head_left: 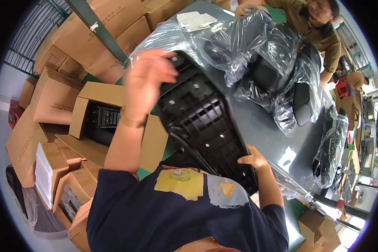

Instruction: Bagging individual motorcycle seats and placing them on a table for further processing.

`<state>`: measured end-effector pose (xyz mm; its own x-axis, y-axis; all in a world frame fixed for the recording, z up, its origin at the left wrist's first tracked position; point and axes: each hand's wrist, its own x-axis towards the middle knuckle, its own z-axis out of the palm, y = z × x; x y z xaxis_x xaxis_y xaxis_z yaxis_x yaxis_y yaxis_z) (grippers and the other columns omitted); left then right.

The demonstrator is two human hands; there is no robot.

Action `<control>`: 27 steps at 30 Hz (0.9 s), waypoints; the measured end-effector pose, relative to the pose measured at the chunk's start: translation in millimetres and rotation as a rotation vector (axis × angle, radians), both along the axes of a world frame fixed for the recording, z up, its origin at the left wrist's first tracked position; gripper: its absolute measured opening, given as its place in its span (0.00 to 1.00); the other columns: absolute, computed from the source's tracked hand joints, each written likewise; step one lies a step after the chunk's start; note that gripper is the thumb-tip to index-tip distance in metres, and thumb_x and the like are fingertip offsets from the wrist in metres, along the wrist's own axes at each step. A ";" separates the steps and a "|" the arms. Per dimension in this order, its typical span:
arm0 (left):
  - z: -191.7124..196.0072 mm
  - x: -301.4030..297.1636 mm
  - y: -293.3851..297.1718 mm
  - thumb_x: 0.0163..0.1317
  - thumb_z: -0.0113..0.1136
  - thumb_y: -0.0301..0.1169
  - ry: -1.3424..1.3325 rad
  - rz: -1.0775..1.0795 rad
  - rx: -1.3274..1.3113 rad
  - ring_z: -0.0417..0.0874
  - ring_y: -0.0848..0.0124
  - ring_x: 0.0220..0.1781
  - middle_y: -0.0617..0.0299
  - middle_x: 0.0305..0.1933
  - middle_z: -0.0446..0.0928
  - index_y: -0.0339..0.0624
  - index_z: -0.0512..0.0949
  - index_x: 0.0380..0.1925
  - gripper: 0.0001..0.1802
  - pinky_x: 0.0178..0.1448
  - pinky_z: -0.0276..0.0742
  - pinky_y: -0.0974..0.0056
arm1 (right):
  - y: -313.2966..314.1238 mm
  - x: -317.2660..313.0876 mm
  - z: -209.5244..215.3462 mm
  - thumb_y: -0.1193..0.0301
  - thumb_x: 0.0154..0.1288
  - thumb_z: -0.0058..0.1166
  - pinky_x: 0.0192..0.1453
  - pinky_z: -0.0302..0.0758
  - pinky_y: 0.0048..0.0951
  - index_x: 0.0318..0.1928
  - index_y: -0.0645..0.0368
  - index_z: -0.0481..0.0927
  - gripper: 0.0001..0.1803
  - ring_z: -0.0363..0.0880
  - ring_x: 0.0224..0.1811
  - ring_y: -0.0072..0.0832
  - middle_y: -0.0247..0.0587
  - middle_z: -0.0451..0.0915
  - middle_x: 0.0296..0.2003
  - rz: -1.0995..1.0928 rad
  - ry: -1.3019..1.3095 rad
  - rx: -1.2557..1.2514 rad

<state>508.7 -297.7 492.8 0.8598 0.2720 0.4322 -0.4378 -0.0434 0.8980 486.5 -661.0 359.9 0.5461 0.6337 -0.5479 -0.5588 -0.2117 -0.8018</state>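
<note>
A long black plastic panel (203, 119), ribbed on the side that faces me, slants in front of my body. Several small shiny metal inserts show among its ribs. My right hand (255, 159) holds the panel by its right edge near the lower end, thumb on the ribbed face. Over the upper left end of the panel, my left hand (149, 80) is smeared by motion. Its fingertips overlap the panel's corner, but I cannot tell whether they touch it.
An open carton (132, 95) with black ribbed parts inside stands at left, among stacked cardboard boxes (56, 98). Plastic-wrapped black parts (260, 69) lie on the grey table (256, 126), beside papers (196, 21). Across it, another person (313, 31) has hands near the wrapped parts.
</note>
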 end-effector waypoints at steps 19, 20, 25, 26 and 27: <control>-252.8 91.5 22.8 0.54 0.54 0.34 0.627 0.037 0.323 0.78 0.56 0.30 0.53 0.26 0.76 0.38 0.76 0.22 0.10 0.37 0.74 0.57 | -65.0 -103.4 76.3 0.78 0.33 0.59 0.43 0.74 0.27 0.42 0.71 0.79 0.26 0.79 0.35 0.31 0.41 0.82 0.35 -0.338 0.151 -0.265; -248.5 98.9 32.5 0.55 0.53 0.33 0.722 0.018 -0.254 0.77 0.60 0.26 0.55 0.24 0.75 0.39 0.75 0.21 0.10 0.33 0.74 0.59 | -63.1 -101.5 76.9 0.78 0.33 0.58 0.44 0.74 0.28 0.42 0.71 0.79 0.26 0.79 0.35 0.32 0.42 0.82 0.34 -0.337 0.142 -0.258; -260.3 96.1 134.2 0.61 0.55 0.36 0.448 -0.208 -1.291 0.71 0.72 0.20 0.62 0.21 0.73 0.44 0.75 0.23 0.10 0.18 0.63 0.68 | -58.4 -74.3 64.2 0.76 0.34 0.58 0.44 0.74 0.28 0.42 0.71 0.79 0.26 0.79 0.36 0.33 0.43 0.82 0.34 -0.263 0.107 -0.220; -248.6 91.3 144.5 0.61 0.56 0.39 0.400 -0.165 -1.180 0.72 0.73 0.20 0.62 0.23 0.74 0.45 0.74 0.25 0.12 0.20 0.65 0.68 | -57.8 -66.5 58.7 0.76 0.35 0.57 0.45 0.74 0.28 0.43 0.71 0.79 0.26 0.79 0.36 0.33 0.43 0.82 0.34 -0.226 0.093 -0.218; -229.2 85.5 150.4 0.62 0.58 0.43 0.353 -0.117 -1.066 0.73 0.73 0.21 0.63 0.24 0.75 0.45 0.74 0.27 0.14 0.21 0.67 0.69 | -52.4 -55.9 54.8 0.75 0.35 0.57 0.44 0.74 0.28 0.42 0.71 0.79 0.25 0.79 0.36 0.33 0.43 0.82 0.34 -0.208 0.065 -0.198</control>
